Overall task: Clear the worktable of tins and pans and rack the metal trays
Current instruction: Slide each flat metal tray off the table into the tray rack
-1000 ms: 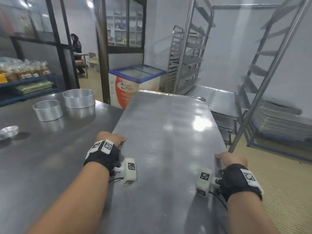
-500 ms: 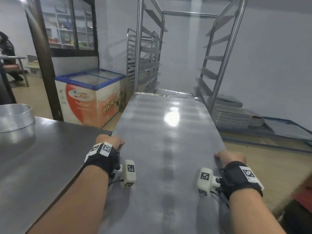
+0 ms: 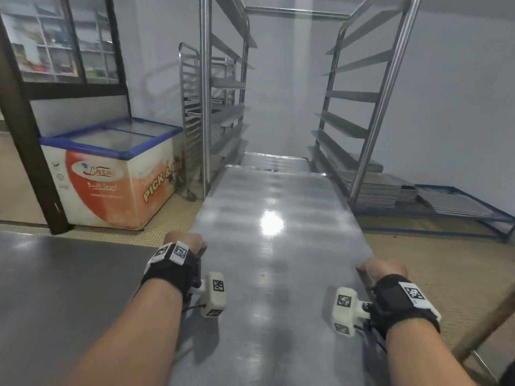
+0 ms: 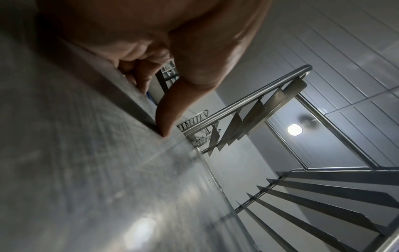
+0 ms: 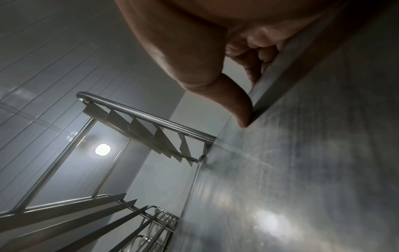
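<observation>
I carry a long flat metal tray (image 3: 273, 246) lengthwise in front of me, off the worktable (image 3: 55, 288). My left hand (image 3: 186, 244) grips its left rim, thumb on top and fingers curled under, as the left wrist view shows (image 4: 164, 109). My right hand (image 3: 383, 270) grips the right rim the same way (image 5: 241, 109). The tray's far end points into the open tray rack (image 3: 370, 107), between its two sides of angled runners. Another tray (image 3: 274, 160) lies on a low rack level just beyond the far end.
A second rack (image 3: 192, 107) stands behind the left upright. A chest freezer (image 3: 111, 174) sits to the left on the tiled floor. Stacked trays (image 3: 376, 188) and a low blue frame (image 3: 459, 210) lie on the floor at right.
I have turned right with the tray: the round tins and worktable slid out to the left, and the rack now stands straight ahead and nearer. Both hands keep their grip.
</observation>
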{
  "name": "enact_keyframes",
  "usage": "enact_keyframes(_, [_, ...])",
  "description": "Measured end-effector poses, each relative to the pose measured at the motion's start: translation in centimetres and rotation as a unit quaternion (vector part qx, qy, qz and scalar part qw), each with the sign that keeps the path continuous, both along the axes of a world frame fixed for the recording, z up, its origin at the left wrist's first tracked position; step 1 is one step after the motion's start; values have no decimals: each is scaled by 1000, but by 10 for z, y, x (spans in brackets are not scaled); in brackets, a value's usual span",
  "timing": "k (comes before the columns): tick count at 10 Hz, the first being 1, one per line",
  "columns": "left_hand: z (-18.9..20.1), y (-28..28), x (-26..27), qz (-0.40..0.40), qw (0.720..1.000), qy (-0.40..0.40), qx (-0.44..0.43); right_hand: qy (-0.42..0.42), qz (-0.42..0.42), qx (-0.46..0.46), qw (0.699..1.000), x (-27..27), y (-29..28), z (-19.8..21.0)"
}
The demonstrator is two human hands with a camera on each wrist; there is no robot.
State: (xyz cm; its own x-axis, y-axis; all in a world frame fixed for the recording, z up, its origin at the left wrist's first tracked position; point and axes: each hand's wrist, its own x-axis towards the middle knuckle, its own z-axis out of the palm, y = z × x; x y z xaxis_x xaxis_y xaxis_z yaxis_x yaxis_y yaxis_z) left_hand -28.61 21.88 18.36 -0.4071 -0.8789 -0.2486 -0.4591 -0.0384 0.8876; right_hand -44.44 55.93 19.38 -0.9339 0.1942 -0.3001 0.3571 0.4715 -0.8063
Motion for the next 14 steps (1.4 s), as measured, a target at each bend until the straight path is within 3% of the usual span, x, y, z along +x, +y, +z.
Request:
enact_keyframes(1, [-1, -17, -17, 15, 999, 47, 14, -13, -23, 15, 1000, -25, -9, -6])
enact_keyframes(3, [8, -33, -47, -32, 999, 0, 12, 2, -12, 17, 1000, -51, -31, -1])
enact_keyframes(5, [13, -51, -89, -15, 998, -56, 21, -11, -13, 11, 1000, -88, -48, 4])
enact_keyframes(7, [16, -79, -141, -89, 993, -69, -19, -21, -1, 14, 1000, -138, -74, 11])
enact_keyframes(11, [36, -108, -213, -67, 989, -125, -52, -26, 36, 88, 995, -229, -110, 21])
enact_keyframes(12, [37, -117, -231, -144, 966, -189, -101, -30, 49, 109, 992, -243, -119, 28])
enact_keyframes(13, [34, -130, -249, -189, 932, -256, -172, -29, 72, 159, 984, -258, -125, 32])
enact_keyframes(14, [16, -153, -274, -222, 907, -289, -213, -30, 112, 152, 981, -269, -126, 30])
